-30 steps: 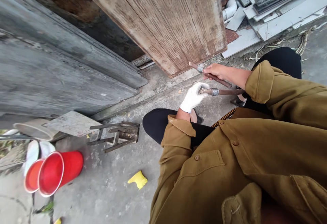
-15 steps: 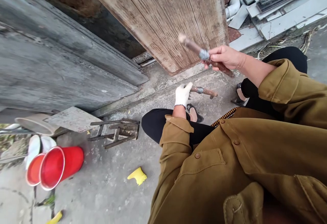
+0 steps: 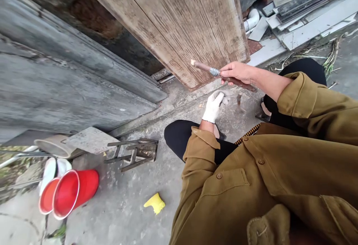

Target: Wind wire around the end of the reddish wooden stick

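My right hand (image 3: 236, 72), bare, is closed around a brown wooden stick (image 3: 201, 66) in front of the plank door. Silvery wire (image 3: 214, 72) is wound around the stick beside my fingertips, and its far end is pale. Lower and to the left, my left hand (image 3: 213, 105) wears a white glove with the fingers curled and partly blurred. Whatever is inside the glove's grip is hidden. Just right of it, a smeared brown piece of wood (image 3: 240, 103) shows over the concrete; I cannot tell if the hand holds it.
A weathered plank door (image 3: 179, 25) stands ahead, with grey boards (image 3: 69, 84) to its left. Red buckets (image 3: 88, 189), a small wooden stool (image 3: 137, 153) and a yellow scrap (image 3: 155, 203) are on the concrete at left. Stacked tiles (image 3: 296, 36) and a white pipe (image 3: 252, 19) lie at upper right.
My left hand has shifted right, and the wire-wound stick that stuck out of it no longer shows clearly. The stick in my right hand has lowered slightly. The view has moved a little.
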### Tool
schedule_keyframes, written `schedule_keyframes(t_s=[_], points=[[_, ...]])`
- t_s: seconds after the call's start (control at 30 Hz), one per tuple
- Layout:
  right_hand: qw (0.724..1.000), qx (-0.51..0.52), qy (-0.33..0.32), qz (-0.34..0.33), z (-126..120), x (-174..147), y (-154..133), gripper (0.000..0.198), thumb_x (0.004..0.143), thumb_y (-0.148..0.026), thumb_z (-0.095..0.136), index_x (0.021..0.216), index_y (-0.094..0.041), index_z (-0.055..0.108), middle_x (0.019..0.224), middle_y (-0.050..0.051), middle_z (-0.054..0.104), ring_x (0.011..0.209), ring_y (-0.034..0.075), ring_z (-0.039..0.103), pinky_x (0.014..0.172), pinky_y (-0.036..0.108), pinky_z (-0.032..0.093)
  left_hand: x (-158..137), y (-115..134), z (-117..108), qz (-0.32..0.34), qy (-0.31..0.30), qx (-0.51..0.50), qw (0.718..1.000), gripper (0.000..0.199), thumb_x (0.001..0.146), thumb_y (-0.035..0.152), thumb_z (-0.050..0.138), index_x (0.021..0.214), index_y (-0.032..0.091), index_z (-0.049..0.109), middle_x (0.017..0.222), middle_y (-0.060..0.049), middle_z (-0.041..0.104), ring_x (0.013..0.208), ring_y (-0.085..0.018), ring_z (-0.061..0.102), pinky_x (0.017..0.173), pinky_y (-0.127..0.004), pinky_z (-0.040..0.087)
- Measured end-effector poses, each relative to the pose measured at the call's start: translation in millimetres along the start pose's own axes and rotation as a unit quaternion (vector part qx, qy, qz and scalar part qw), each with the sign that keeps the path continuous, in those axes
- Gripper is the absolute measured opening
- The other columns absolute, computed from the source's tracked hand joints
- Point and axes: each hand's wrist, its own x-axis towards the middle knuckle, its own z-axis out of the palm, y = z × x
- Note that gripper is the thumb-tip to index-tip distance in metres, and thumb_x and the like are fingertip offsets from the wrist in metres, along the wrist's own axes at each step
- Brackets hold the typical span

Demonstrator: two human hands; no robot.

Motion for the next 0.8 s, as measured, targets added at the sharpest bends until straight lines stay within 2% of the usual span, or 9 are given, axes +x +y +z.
schedule_keyframes(t_s=[0.13, 0.27, 0.37, 0.43, 0.57, 0.63, 0.7, 0.73, 0.8], points=[[0.985, -0.147, 0.076, 0.036, -16, 4, 1, 0.029, 0.095, -0.042, 0.067, 0.098, -0.014, 0.073, 0.079, 0.006, 0.072, 0.055, 0.011, 0.052, 0.051, 0.024, 0.035, -3, 9, -6, 0.021, -0.062, -0.007, 0.998, 0.046, 0.089, 0.06, 0.067, 0.094, 0.014, 0.071, 0.059, 0.003, 0.052, 0.053, -0.01, 0.043, 0.058, -0.026, 0.045], [0.919, -0.385, 0.063, 0.05, -20, 7, 0, 0.031, 0.101, -0.035, 0.058, 0.11, -0.012, 0.077, 0.083, 0.007, 0.074, 0.07, 0.015, 0.061, 0.065, 0.026, 0.04, -10, 16, -16, 0.013, -0.1, 0.089, 0.991, 0.036, 0.09, 0.049, 0.063, 0.093, 0.015, 0.071, 0.072, -0.002, 0.063, 0.061, -0.012, 0.05, 0.062, -0.025, 0.044], [0.839, -0.539, -0.01, 0.069, -15, 7, -3, 0.04, 0.105, -0.03, 0.048, 0.122, -0.005, 0.074, 0.099, 0.015, 0.076, 0.085, 0.019, 0.064, 0.071, 0.028, 0.037, -15, 21, -22, 0.028, -0.094, 0.182, 0.978, 0.027, 0.09, 0.04, 0.06, 0.088, 0.016, 0.071, 0.08, -0.005, 0.068, 0.075, -0.017, 0.059, 0.075, -0.028, 0.048], [0.796, -0.589, -0.087, 0.109, -9, 3, -1, 0.037, 0.103, -0.025, 0.053, 0.116, 0.003, 0.074, 0.098, 0.021, 0.074, 0.083, 0.02, 0.061, 0.07, 0.03, 0.035, -18, 24, -23, 0.031, -0.099, 0.222, 0.969, 0.023, 0.088, 0.037, 0.061, 0.085, 0.016, 0.071, 0.082, -0.006, 0.07, 0.081, -0.02, 0.061, 0.08, -0.031, 0.049], [0.769, -0.543, -0.269, 0.204, 4, -7, 10, 0.019, 0.091, -0.016, 0.068, 0.085, 0.0, 0.076, 0.066, 0.009, 0.067, 0.061, 0.013, 0.053, 0.064, 0.028, 0.034, -22, 22, -20, 0.031, -0.131, 0.234, 0.963, 0.02, 0.083, 0.035, 0.067, 0.082, 0.016, 0.072, 0.08, -0.005, 0.071, 0.08, -0.02, 0.062, 0.082, -0.032, 0.05], [0.772, -0.468, -0.368, 0.222, 4, -11, 11, 0.018, 0.094, -0.015, 0.064, 0.082, -0.005, 0.074, 0.066, 0.003, 0.065, 0.057, 0.01, 0.051, 0.062, 0.026, 0.035, -22, 17, -19, 0.03, -0.141, 0.209, 0.967, 0.023, 0.082, 0.038, 0.067, 0.084, 0.016, 0.073, 0.083, -0.005, 0.072, 0.079, -0.019, 0.062, 0.082, -0.032, 0.05], [0.809, -0.363, -0.425, 0.181, -3, -11, 5, 0.022, 0.099, -0.017, 0.057, 0.085, -0.009, 0.071, 0.072, 0.001, 0.067, 0.059, 0.009, 0.052, 0.063, 0.024, 0.036, -22, 10, -20, 0.018, -0.121, 0.147, 0.982, 0.029, 0.082, 0.044, 0.069, 0.087, 0.015, 0.072, 0.081, -0.005, 0.07, 0.074, -0.017, 0.06, 0.078, -0.031, 0.051], [0.838, -0.317, -0.421, 0.142, -9, -11, 1, 0.023, 0.101, -0.02, 0.054, 0.087, -0.01, 0.07, 0.074, 0.001, 0.067, 0.061, 0.009, 0.053, 0.063, 0.023, 0.037, -22, 8, -20, 0.008, -0.098, 0.099, 0.99, 0.034, 0.082, 0.048, 0.071, 0.087, 0.015, 0.071, 0.075, -0.004, 0.067, 0.068, -0.015, 0.057, 0.073, -0.031, 0.051], [0.892, -0.298, -0.332, 0.078, -21, -9, -6, 0.028, 0.102, -0.032, 0.054, 0.091, -0.013, 0.07, 0.072, 0.0, 0.064, 0.064, 0.009, 0.053, 0.066, 0.023, 0.039, -21, 3, -21, -0.009, -0.067, 0.005, 0.998, 0.041, 0.082, 0.056, 0.073, 0.085, 0.015, 0.068, 0.062, 0.001, 0.056, 0.056, -0.011, 0.048, 0.064, -0.028, 0.049]])
